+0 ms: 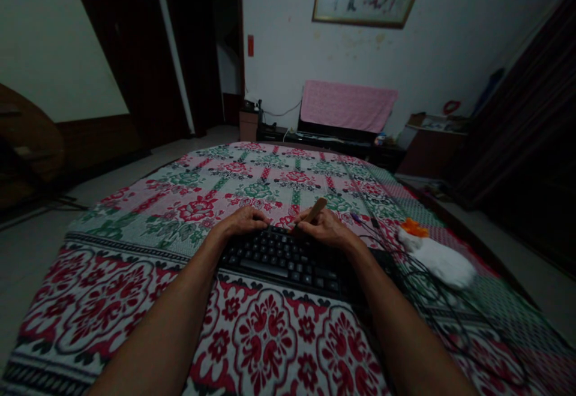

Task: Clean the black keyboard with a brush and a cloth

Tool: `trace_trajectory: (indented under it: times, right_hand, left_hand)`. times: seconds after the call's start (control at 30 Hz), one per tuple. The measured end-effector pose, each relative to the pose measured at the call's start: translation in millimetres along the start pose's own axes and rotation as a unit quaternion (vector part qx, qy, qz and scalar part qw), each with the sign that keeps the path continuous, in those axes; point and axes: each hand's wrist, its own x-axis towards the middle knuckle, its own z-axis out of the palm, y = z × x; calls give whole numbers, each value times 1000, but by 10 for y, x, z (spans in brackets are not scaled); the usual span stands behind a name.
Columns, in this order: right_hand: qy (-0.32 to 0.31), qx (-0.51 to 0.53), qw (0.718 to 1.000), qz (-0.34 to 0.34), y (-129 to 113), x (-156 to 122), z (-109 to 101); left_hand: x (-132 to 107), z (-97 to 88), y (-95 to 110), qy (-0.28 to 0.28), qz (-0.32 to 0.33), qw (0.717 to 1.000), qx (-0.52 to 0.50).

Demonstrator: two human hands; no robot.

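Observation:
A black keyboard (279, 258) lies on the patterned cloth in front of me, its right part hidden under my right forearm. My left hand (245, 221) rests at its far left edge, fingers curled and gripping that edge. In my right hand (326, 227) is a flat wooden handle (318, 207), pinched between thumb and fingers and slanting up to the right. Its lower end meets the far rows of keys near the middle; what is at that end is too dark to make out.
Right of the keyboard are tangled black cables (420, 282) and a white cloth-like bundle (443, 262) with an orange piece (414, 228) at its end. The floral cloth (265, 324) covers the table. Beyond it stands a low cabinet with a pink towel (346, 105) draped over a dark screen.

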Motion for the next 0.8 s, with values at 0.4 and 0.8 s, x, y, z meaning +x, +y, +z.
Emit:
trace_trajectory:
  times: [0.4,0.8]
  right_hand:
    - [65,10,996,-58,-50,22,119]
    - [42,75,995,54,170,-52,-276]
  left_hand:
    - [17,-10,-34,-3,11,1000,20]
    - [24,-12,-49,-8,14,1000,23]
